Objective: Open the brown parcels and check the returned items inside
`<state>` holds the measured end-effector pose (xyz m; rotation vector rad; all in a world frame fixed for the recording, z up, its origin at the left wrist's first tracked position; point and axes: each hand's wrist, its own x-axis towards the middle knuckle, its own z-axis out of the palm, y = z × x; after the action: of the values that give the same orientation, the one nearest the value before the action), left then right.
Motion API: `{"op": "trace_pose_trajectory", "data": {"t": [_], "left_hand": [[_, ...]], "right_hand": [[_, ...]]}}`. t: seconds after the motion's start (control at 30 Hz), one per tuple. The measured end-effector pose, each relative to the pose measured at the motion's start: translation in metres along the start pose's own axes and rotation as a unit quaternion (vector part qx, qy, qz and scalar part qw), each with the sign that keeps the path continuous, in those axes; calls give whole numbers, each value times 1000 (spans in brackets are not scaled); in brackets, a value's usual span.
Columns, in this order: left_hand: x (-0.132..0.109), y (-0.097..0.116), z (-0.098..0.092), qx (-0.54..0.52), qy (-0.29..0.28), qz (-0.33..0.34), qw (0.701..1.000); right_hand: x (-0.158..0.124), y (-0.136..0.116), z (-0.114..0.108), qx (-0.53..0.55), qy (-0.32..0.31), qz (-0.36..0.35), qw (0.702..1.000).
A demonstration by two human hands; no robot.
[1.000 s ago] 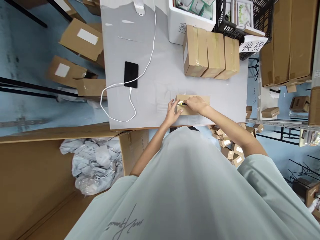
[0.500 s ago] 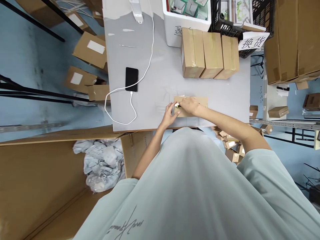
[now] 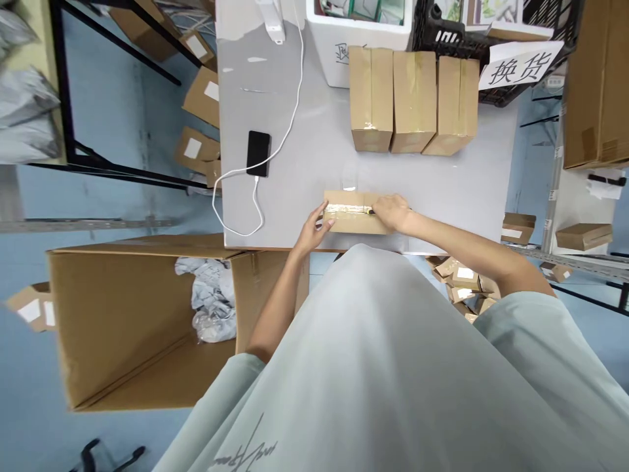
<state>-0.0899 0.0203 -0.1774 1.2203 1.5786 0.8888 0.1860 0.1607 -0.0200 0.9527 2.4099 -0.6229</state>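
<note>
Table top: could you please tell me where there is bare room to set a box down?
Bare: between the phone and the three boxes; right of the taped box. Crowded: the far edge with white bin and crate.

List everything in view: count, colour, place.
table: one, grey, centre
taped box: one, brown, table's near edge
dark tool: one, tip showing at the right hand
box row: three, brown, table's far side
phone: one, black, table's left
cable: one, white, plugged into phone
foam box: one, white, far edge
crate: one, black, far right
large carton: one, brown, floor left
grey bags: several, inside carton
left hand: on taped box's left end
right hand: on its top
</note>
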Motion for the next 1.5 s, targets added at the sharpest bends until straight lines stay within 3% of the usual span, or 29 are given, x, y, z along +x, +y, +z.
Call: {"op": "trace_pose_trajectory", "data": {"t": [0.1,0.2,0.4,0.53,0.63,0.8,0.93,1.1,1.23,1.33,1.5], "left_hand": [[-3,6,2,-2,10,-7,1000],[-7,9,6,7,28,-11,1000],[-14,16,6,116,77,-28,990],[-18,39,11,220,101,36,970],[-18,65,32,241,53,96,964],[-6,94,80,255,-90,156,950],[14,95,99,290,-122,158,936],[30,89,101,304,-146,156,928],[31,91,101,307,-132,145,931],[30,98,101,359,-140,136,913],[25,117,96,447,-164,140,868]], "right_hand": [[-37,37,7,-3,-35,64,997],[-65,62,13,9,-39,76,996],[-81,87,32,30,-17,56,998],[-93,101,61,84,25,60,994],[-109,104,93,165,74,100,978],[-127,93,144,335,168,179,910],[-123,78,171,443,193,194,854],[-104,60,195,553,214,188,783],[-82,50,205,651,231,163,704],[-66,47,207,712,237,118,650],[-45,46,208,750,234,68,614]]}}
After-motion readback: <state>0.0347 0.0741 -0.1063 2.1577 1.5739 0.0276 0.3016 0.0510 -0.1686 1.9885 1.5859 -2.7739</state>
